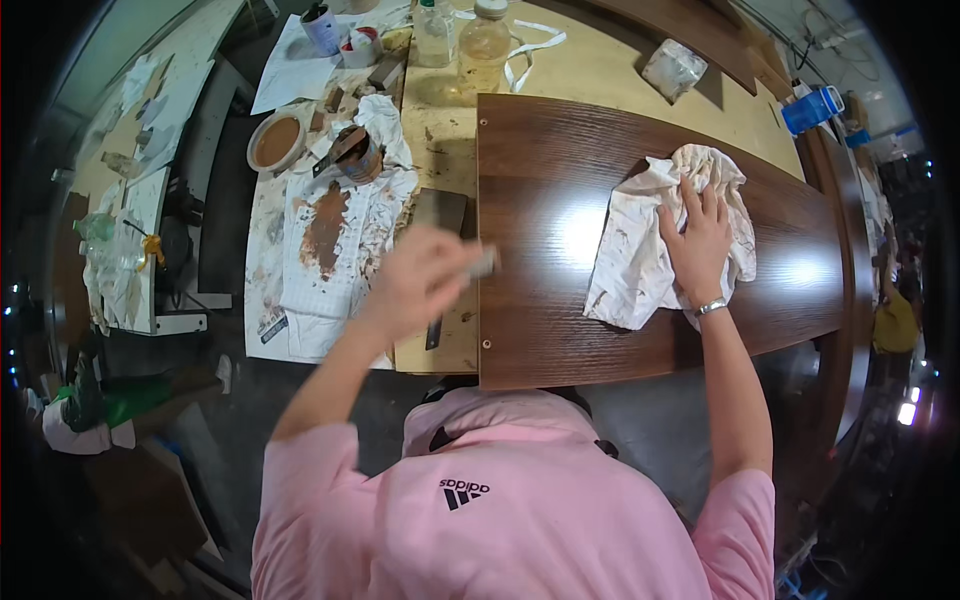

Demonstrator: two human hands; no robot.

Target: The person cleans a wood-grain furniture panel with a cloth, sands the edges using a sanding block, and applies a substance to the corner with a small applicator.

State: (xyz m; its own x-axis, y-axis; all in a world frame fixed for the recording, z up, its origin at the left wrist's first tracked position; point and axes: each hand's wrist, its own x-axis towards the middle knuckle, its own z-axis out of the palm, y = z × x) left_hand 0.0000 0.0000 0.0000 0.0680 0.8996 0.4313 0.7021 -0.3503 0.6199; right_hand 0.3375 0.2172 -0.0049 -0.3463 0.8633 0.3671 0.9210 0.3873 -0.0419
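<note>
A dark brown wood-grain board (pixel 560 330) lies flat in front of me, light glaring off its glossy face. My right hand (pixel 700 240) is open and rests with spread fingers on a crumpled, stained white rag (pixel 625 265) on the board. At the board's left edge, my left hand (pixel 420 280) is closed around a small pale grey piece (pixel 485 263). Motion smears that piece, so its exact kind is unclear. Small round holes show along this edge. Partly behind my left hand lies a dark flat strip (pixel 440 210).
Left of the board, an open can (pixel 358 160) and a tub of brown paste (pixel 277 142) stand by brown-smeared white paper (pixel 300 330). Bottles, including a clear jar (pixel 485 50), stand at the back. A wrapped block (pixel 675 70) and a blue bottle (pixel 812 110) are far right.
</note>
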